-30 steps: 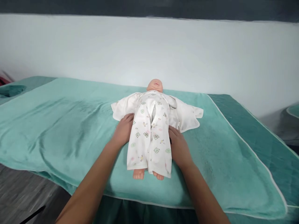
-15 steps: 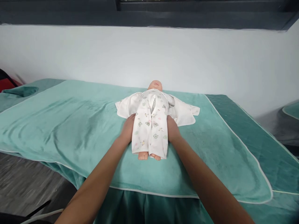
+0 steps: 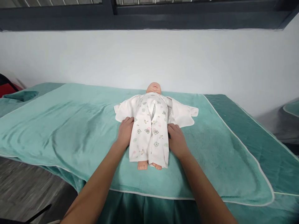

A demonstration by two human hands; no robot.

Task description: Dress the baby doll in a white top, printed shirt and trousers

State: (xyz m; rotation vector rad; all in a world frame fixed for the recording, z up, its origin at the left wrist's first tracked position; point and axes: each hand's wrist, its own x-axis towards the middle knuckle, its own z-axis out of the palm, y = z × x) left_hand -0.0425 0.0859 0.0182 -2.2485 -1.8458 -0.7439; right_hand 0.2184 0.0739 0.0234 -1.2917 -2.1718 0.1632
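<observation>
A baby doll [image 3: 154, 88] lies on its back on a teal towel [image 3: 70, 124], head toward the wall and bare feet toward me. White printed trousers [image 3: 150, 133] cover its legs, and a white top [image 3: 182, 112] lies spread open under it. My left hand [image 3: 125, 132] rests flat against the left side of the trousers, fingers extended. My right hand [image 3: 177, 141] lies flat against the right side in the same way. Neither hand grips anything that I can see.
The towel covers a darker green padded table [image 3: 257, 130] that stands against a white wall. A folded green cloth [image 3: 21, 95] lies at the far left. A second green table edge [image 3: 291, 109] shows at the right. Grey floor lies at the lower left.
Both hands have slid a little back toward me along the trouser legs compared with half a second ago. The camera has tilted up since a second ago.
</observation>
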